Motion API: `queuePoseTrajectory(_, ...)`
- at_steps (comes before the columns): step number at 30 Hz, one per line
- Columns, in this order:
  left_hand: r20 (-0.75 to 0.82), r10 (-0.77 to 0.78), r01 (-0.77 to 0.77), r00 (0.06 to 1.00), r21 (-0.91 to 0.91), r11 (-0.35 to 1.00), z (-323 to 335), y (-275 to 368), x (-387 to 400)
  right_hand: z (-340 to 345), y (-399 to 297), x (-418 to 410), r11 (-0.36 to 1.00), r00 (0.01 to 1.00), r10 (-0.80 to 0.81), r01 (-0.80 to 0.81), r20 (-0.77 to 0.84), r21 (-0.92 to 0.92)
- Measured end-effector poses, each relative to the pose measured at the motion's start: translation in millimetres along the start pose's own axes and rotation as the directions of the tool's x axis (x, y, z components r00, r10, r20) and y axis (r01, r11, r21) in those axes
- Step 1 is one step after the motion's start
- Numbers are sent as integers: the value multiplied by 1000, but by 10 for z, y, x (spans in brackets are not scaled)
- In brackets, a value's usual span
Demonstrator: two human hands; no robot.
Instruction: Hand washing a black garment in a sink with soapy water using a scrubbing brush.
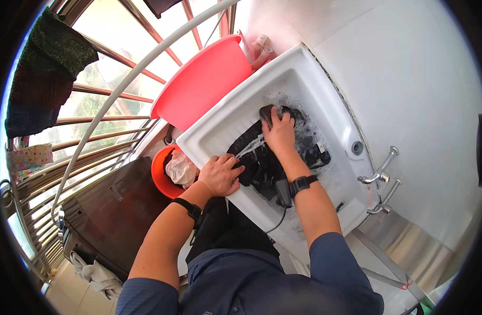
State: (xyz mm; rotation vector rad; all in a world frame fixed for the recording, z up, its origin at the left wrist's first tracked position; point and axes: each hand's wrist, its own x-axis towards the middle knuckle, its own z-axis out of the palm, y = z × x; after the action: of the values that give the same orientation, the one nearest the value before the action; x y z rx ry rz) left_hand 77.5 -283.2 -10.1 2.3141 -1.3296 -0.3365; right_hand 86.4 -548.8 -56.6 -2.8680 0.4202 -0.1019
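Observation:
A wet black garment (260, 169) lies spread in a white ceramic laundry sink (233, 104), with soapy water around it. At the sink's near-left rim, my left hand (221, 173) grips the garment's edge. My right hand (280, 134) is over the far part of the cloth, its fingers curled around a dark rounded object (266, 113). Whether that object is a scrubbing brush or bunched cloth, I cannot tell. White suds streak the fabric between my hands. A small pale tag (321, 147) shows on the garment's right part.
Behind the sink leans a large pink basin (203, 82). An orange bucket (157, 173) with a pale cloth (182, 169) stands left, beside a dark brown washing-machine lid (119, 201). Metal taps (379, 175) project from the right wall. A grey hose (146, 59) arches at upper left.

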Motion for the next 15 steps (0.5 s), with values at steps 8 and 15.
queuePoseTrajectory(8,78,-86,87,993,-11,996,-39,-109,-179,-205,-768,-690,933,919,-312,247,242,263)
queuePoseTrajectory(15,18,-13,14,1000,-31,999,4,-35,-27,76,197,259,999,998,41,-42,51,15)
